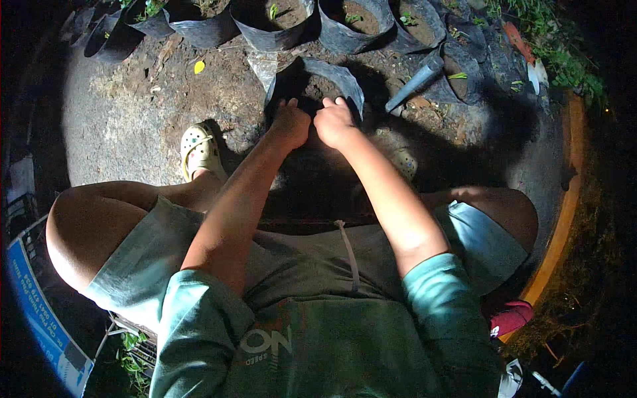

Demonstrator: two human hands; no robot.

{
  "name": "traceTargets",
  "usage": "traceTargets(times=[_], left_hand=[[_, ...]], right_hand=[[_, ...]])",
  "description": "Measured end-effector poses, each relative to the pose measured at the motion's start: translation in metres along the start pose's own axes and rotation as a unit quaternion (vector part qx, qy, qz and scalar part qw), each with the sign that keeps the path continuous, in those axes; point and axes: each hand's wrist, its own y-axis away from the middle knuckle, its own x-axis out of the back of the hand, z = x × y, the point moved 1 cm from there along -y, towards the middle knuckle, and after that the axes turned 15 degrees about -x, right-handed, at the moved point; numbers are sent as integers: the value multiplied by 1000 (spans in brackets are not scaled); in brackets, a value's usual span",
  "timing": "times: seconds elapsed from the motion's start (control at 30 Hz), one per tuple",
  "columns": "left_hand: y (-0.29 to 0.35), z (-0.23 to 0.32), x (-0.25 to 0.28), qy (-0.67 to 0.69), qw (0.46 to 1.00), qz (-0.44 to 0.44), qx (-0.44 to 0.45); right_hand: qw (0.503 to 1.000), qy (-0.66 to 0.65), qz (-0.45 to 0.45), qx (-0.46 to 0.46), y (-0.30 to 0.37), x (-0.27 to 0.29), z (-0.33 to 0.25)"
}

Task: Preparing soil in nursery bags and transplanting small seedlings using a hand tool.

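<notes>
Bare, littered ground (146,106) spreads out in front of the seated person. Across its far side runs a row of black grow bags (352,43), several with small green seedlings. Nearer, apart from that row, one open soil-filled bag (345,79) stands directly before the hands, its mouth just beyond the fingers. A cream clog (199,149) rests to its left. The left hand (293,125) and right hand (334,123) sit side by side at the bag's near edge, fingers curled, tips toward the soil; with thumbs hidden, I cannot tell whether they pinch the rim. A tapered grey-blue tool (415,85) lies right of the bag, and a yellow leaf (199,67) lies to the left.
</notes>
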Motion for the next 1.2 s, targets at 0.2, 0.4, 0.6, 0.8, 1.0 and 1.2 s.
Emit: traceTargets(times=[0.2, 0.4, 0.6, 0.8, 1.0, 1.2], left_hand=[[-4, 5, 8, 41, 996, -75, 19], [-5, 7, 14, 48, 980, -186, 46], [-4, 13, 7, 3, 990, -136, 22], [-2, 12, 4, 40, 993, -106, 30], [-4, 9, 0, 28, 997, -65, 23], [-4, 10, 3, 3, 992, -121, 27]], right_hand=[[1000, 3, 1, -16, -5, -13, -4], [1000, 1, -19, -10, -4, -6, -3], [1000, -9, -8, -22, 3, 5, 1], [999, -6, -31, -28, 5, 13, 0], [999, 0, -31, -11, 4, -5, 2], [960, -245, -26, -132, -21, -72, -1]])
